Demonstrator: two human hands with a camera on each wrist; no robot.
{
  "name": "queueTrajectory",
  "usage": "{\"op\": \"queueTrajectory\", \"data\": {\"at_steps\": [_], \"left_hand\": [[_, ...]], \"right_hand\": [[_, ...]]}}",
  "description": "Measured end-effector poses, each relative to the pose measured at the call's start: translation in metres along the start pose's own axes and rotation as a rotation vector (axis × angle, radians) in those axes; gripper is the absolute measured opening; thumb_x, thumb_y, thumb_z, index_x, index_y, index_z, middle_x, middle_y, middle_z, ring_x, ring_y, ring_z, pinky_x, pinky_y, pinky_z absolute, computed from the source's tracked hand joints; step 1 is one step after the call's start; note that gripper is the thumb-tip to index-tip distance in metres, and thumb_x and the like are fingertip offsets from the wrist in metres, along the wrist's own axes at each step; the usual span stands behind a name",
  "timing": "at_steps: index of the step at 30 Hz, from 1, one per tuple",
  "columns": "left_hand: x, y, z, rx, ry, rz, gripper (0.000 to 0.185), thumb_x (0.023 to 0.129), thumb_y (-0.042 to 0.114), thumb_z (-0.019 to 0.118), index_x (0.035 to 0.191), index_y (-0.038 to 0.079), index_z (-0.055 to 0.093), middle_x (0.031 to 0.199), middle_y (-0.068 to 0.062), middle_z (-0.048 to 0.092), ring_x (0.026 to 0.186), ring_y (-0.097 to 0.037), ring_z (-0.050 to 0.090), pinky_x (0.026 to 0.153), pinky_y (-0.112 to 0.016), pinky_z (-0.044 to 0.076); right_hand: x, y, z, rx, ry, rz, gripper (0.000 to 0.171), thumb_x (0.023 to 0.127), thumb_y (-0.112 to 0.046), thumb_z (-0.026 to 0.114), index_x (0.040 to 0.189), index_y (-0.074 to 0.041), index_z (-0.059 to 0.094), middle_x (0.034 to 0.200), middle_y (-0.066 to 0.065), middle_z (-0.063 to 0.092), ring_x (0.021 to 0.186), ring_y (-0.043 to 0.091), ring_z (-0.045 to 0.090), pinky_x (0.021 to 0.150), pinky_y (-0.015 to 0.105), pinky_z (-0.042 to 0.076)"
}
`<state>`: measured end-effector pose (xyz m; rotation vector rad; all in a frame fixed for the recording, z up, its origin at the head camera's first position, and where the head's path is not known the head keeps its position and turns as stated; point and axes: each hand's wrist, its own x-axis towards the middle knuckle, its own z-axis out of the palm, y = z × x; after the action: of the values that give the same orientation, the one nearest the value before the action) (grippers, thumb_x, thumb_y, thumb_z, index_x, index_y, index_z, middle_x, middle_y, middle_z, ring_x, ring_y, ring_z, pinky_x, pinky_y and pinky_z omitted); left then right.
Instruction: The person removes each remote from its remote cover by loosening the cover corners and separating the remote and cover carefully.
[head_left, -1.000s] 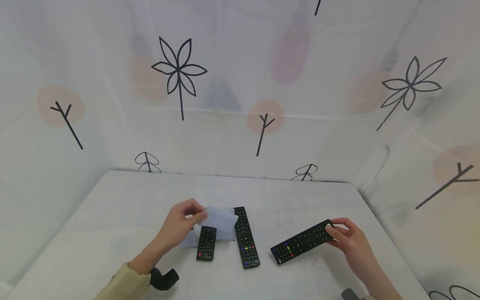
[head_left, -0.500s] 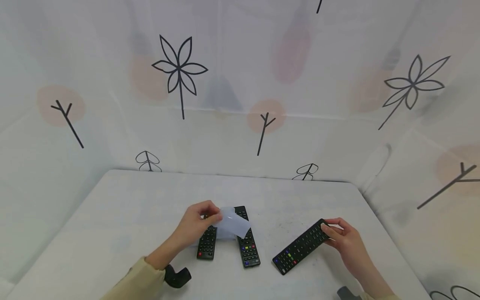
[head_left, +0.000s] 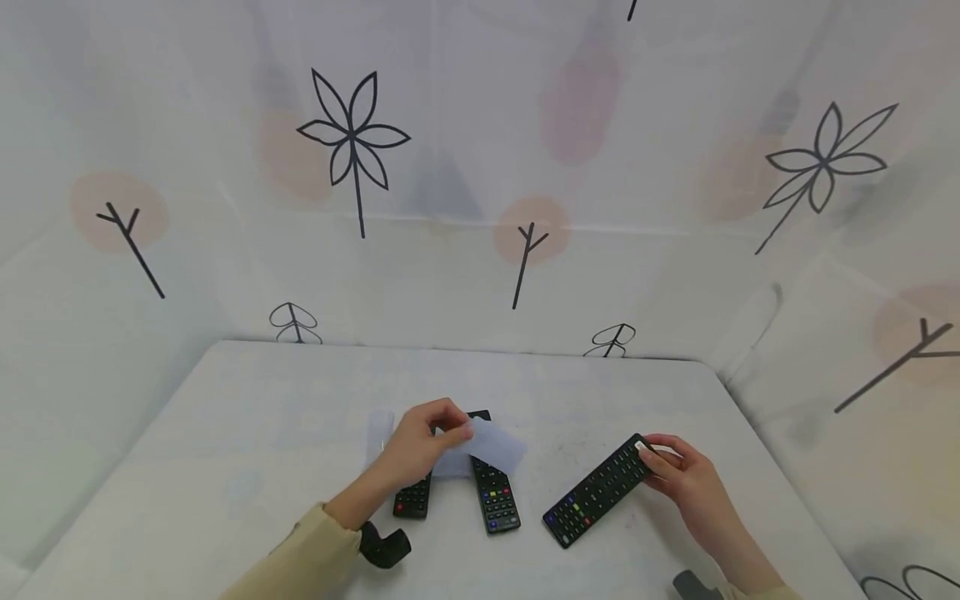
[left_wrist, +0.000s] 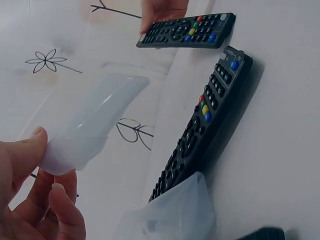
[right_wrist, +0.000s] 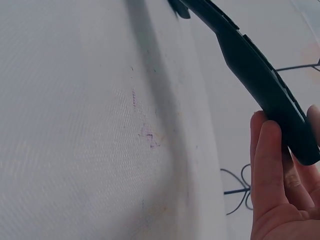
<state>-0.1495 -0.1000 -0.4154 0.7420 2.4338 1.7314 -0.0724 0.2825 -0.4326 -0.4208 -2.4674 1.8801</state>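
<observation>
While my left hand (head_left: 417, 442) pinches a thin white wipe (head_left: 487, 447) between thumb and fingertips, the sheet hangs just off my fingers over the top end of the middle remote (head_left: 491, 483), its free end curling loosely. I judge it very light, soft and limp, so it will flop unless I take it near an edge or bunch it a little; a firm pinch at the corner seems the best hold. A second pale sheet (left_wrist: 172, 217) lies under my left hand, against that remote.

My left wrist is bent inward, palm down, the sleeve (head_left: 300, 562) trailing back toward me. A short remote (head_left: 412, 499) lies partly hidden beneath that hand.

Out to the right, my right hand (head_left: 686, 479) grips the far end of a long black remote (head_left: 596, 502), fingers curled round its edge and thumb on top. It looks stiff and smooth, easy to steer from one end; its near end rests on the white table (head_left: 225, 467), pointing toward my left hand.
</observation>
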Motion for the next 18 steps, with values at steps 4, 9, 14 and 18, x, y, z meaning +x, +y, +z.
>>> {"op": "queueTrajectory", "data": {"at_steps": [4, 9, 14, 18], "left_hand": [[0.005, 0.0, 0.007, -0.021, -0.024, 0.002, 0.007, 0.093, 0.022, 0.073, 0.095, 0.017, 0.069, 0.089, 0.005, 0.067, 0.082, -0.015, 0.059, 0.067, -0.03, 0.046], [0.012, -0.001, 0.016, -0.004, -0.039, -0.002, 0.007, 0.093, 0.024, 0.072, 0.095, 0.018, 0.069, 0.088, 0.006, 0.065, 0.081, -0.015, 0.058, 0.068, -0.029, 0.046], [0.017, -0.003, 0.025, 0.022, -0.047, -0.007, 0.008, 0.093, 0.024, 0.072, 0.096, 0.016, 0.07, 0.089, 0.007, 0.065, 0.081, -0.013, 0.058, 0.068, -0.027, 0.046], [0.02, -0.004, 0.031, 0.049, -0.063, -0.014, 0.009, 0.094, 0.023, 0.071, 0.097, 0.015, 0.072, 0.088, 0.008, 0.066, 0.081, -0.012, 0.058, 0.069, -0.027, 0.047]], "right_hand": [[0.001, -0.001, 0.0, 0.009, -0.005, 0.009, 0.054, 0.099, -0.027, 0.065, 0.14, 0.002, 0.044, 0.136, 0.024, 0.054, 0.099, 0.003, 0.064, 0.087, 0.028, 0.054], [0.002, -0.001, 0.002, 0.022, -0.02, 0.017, 0.055, 0.099, -0.024, 0.064, 0.142, 0.002, 0.042, 0.137, 0.025, 0.052, 0.098, 0.003, 0.064, 0.087, 0.028, 0.054], [0.003, -0.002, 0.002, 0.041, -0.04, 0.003, 0.048, 0.102, -0.013, 0.056, 0.143, 0.005, 0.039, 0.135, 0.023, 0.053, 0.096, 0.004, 0.064, 0.086, 0.028, 0.054], [0.003, -0.002, 0.002, 0.048, -0.046, -0.007, 0.045, 0.103, -0.01, 0.052, 0.144, 0.005, 0.039, 0.135, 0.022, 0.052, 0.096, 0.005, 0.065, 0.086, 0.028, 0.054]]}}
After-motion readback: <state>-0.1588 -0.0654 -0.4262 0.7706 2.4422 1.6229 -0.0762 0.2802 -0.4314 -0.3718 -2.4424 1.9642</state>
